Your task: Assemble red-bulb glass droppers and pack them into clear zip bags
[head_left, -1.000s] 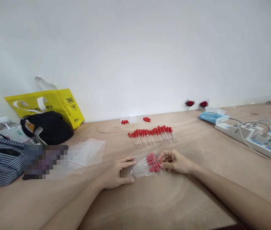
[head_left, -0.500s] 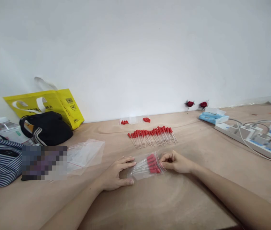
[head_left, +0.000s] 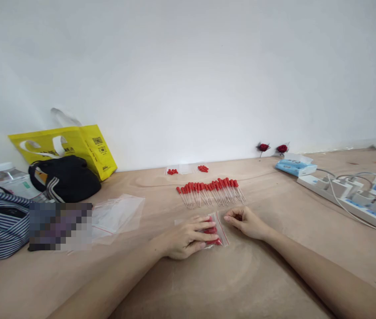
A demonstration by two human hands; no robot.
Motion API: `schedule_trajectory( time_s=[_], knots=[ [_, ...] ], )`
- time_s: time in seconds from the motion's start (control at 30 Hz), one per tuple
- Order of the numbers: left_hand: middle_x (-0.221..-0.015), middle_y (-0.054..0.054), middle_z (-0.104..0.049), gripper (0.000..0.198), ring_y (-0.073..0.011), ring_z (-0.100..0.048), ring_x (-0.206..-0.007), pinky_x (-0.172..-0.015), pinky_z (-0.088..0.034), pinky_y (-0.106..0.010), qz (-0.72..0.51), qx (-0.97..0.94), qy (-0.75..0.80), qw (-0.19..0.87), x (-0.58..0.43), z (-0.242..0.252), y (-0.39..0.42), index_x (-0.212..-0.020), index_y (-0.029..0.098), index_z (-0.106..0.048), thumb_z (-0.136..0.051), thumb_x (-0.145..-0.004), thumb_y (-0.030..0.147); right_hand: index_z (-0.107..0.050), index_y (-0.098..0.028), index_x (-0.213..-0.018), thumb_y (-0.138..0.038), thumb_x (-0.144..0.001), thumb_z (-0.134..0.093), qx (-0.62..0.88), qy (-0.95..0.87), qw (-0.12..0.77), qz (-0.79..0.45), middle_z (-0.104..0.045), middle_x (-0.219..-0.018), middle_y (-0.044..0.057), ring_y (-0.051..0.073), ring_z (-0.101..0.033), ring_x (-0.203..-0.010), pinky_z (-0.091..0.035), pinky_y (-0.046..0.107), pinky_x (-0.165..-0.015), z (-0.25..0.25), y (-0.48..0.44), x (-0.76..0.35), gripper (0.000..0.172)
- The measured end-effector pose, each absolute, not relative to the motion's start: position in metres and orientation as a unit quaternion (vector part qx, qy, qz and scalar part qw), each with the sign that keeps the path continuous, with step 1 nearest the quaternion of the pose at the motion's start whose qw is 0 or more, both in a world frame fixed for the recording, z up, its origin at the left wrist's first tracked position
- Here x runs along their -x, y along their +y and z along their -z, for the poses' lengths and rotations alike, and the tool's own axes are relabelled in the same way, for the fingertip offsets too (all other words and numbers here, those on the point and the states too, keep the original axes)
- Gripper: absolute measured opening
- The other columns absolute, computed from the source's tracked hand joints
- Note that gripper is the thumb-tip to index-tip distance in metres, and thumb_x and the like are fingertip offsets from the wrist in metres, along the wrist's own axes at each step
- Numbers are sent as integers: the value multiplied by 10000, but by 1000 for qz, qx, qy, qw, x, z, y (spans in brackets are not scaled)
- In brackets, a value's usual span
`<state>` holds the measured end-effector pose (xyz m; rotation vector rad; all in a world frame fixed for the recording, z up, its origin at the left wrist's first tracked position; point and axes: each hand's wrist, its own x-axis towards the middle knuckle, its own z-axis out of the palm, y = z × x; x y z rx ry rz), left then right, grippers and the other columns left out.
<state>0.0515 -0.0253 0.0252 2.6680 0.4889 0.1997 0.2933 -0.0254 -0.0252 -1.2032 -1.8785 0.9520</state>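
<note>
A clear zip-lock bag [head_left: 222, 237] lies on the table in front of me, holding several glass droppers with red rubber bulbs [head_left: 215, 241]. My left hand [head_left: 186, 237] rests flat across the bag, fingers stretched over the bulbs, covering most of the glass tubes. Just right of the bag's red-lined mouth is my right hand [head_left: 246, 222]. Its thumb and forefinger are pinched together with nothing visible between them, and a small gap separates them from the bag. Behind the bag, a row of loose droppers [head_left: 209, 190] lies side by side, red bulbs pointing away from me.
Flat clear bags [head_left: 121, 215] lie to the left. Small red bulbs [head_left: 203, 169] sit near the wall on clear plastic. Far left are a yellow bag [head_left: 104, 155], a black cloth item [head_left: 75, 177] and a striped bag [head_left: 1, 226]. On the right are tissues [head_left: 296, 167] and a power strip [head_left: 350, 199].
My left hand has slid right from the bag's end onto the bulbs. My right hand has let go of the bag's mouth, which now lies flat.
</note>
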Motion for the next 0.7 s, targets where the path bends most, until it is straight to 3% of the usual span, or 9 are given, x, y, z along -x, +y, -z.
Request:
schedule_trajectory(
  time_s=[0.2,0.37,0.5,0.7],
  knots=[
    [-1407,53,-228,417,-217,-123,-1309,-1053,-155,-446,-47,-939,259,220,-25,-21,-51,-1289,336,-337,-373,-877,285,-602,-145,-647,-450,-758,-488,474,-726,344,-362,-452,-510,-31,78,-360,-477,-303,213,-461,27,-27,-296,343],
    [-1442,-27,-94,492,-254,-40,-1313,-1042,-108,-479,-55,-867,480,119,5,-5,-60,-1343,281,-239,-292,-880,439,-604,-156,-647,-409,-753,-499,473,-733,334,-357,-470,-532,-24,86,-383,-495,-314,219,-474,27,-30,-294,294],
    [-1417,-150,-183,563,-313,-76,-1301,-1016,-136,-497,-46,-790,608,59,-1,2,-21,-1337,156,-288,-282,-865,463,-586,-157,-629,-392,-760,-488,473,-738,325,-356,-450,-532,-25,88,-374,-500,-302,221,-477,26,-32,-293,286],
    [-1357,-160,-326,525,-349,-225,-1260,-960,-233,-520,-129,-727,674,0,-22,5,52,-1265,171,-409,-316,-844,471,-580,-164,-607,-406,-752,-498,476,-738,325,-352,-453,-517,-27,88,-371,-489,-298,220,-469,22,-33,-293,294]
  ],
)
